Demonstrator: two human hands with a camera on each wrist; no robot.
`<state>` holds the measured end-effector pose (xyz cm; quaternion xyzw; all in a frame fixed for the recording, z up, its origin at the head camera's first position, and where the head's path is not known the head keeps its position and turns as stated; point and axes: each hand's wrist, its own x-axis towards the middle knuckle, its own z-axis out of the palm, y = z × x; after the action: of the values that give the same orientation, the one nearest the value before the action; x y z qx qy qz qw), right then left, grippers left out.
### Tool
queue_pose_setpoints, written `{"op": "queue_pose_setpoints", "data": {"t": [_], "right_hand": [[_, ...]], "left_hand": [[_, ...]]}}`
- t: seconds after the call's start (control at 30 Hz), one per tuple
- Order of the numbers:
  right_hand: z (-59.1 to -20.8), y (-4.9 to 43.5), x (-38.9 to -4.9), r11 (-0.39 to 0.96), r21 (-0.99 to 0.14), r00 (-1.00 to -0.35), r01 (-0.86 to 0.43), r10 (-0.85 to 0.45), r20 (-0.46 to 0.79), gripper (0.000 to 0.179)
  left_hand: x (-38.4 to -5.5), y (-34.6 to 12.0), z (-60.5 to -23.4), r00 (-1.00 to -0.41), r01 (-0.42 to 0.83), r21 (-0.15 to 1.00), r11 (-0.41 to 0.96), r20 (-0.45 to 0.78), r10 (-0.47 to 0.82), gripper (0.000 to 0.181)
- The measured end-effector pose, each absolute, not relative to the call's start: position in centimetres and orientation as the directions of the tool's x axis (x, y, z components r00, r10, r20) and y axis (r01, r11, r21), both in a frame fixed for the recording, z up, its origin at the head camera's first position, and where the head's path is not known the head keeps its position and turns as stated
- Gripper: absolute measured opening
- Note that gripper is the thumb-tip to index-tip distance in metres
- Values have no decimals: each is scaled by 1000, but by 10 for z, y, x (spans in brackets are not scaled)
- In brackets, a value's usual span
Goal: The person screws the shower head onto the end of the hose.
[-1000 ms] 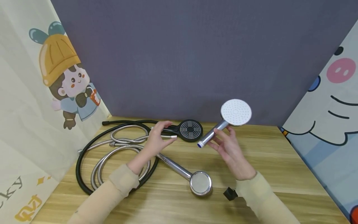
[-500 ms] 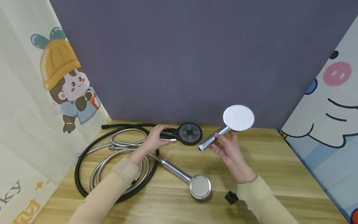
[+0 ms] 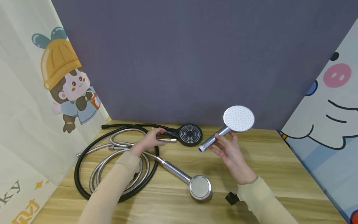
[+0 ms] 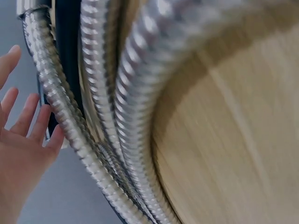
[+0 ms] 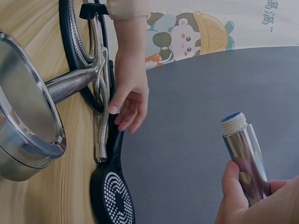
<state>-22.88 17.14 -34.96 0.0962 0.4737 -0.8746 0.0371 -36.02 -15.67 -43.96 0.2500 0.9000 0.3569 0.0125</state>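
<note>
My right hand (image 3: 230,155) grips the chrome handle of a hand shower with a round white face (image 3: 239,118), raised over the table. The white threaded end of its handle (image 5: 247,154) points left, with a blue inside. My left hand (image 3: 149,139) reaches over the hoses, its fingers (image 4: 28,116) spread and holding nothing. They are close to the metal tip of a thin silver hose (image 3: 169,140) and the handle of a black shower head (image 3: 190,134). A thicker ribbed metal hose (image 4: 131,102) passes below the left hand.
A second chrome shower head (image 3: 200,187) lies at the front middle, joined to the ribbed hose. A black hose (image 3: 77,168) loops round the coils at left. A grey panel (image 3: 179,62) stands behind the wooden table (image 3: 265,161). A small black block (image 3: 231,198) sits by the right sleeve.
My left hand has drawn back slightly left from the black handle and the silver hose tip, its fingers lowered. The right hand still holds the white-faced shower head, nearly unmoved.
</note>
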Motion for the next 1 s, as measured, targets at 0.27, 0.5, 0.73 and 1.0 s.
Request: {"op": "queue_pose_setpoints", "data": {"t": [0.27,0.5,0.73,1.0], "right_hand": [[-353,171,-230,-540,-826,-977,161,30,-210,59],[-353,171,-231,-543,-823,-974,166,38,-221,60],[-352,171,-230,-540,-825,-974,167,40,-223,64],[-353,170,-231,-542,-823,-973,169,43,-228,62]], "left_hand": [[-364,-160,-444,-863,465,539,702,100,495,56],[-365,-152,-446,-869,451,461,764,32,494,57],[-365,-140,-447,-863,452,451,770,4,505,55],[-360,-132,-447,-861,453,412,791,-29,508,48]]}}
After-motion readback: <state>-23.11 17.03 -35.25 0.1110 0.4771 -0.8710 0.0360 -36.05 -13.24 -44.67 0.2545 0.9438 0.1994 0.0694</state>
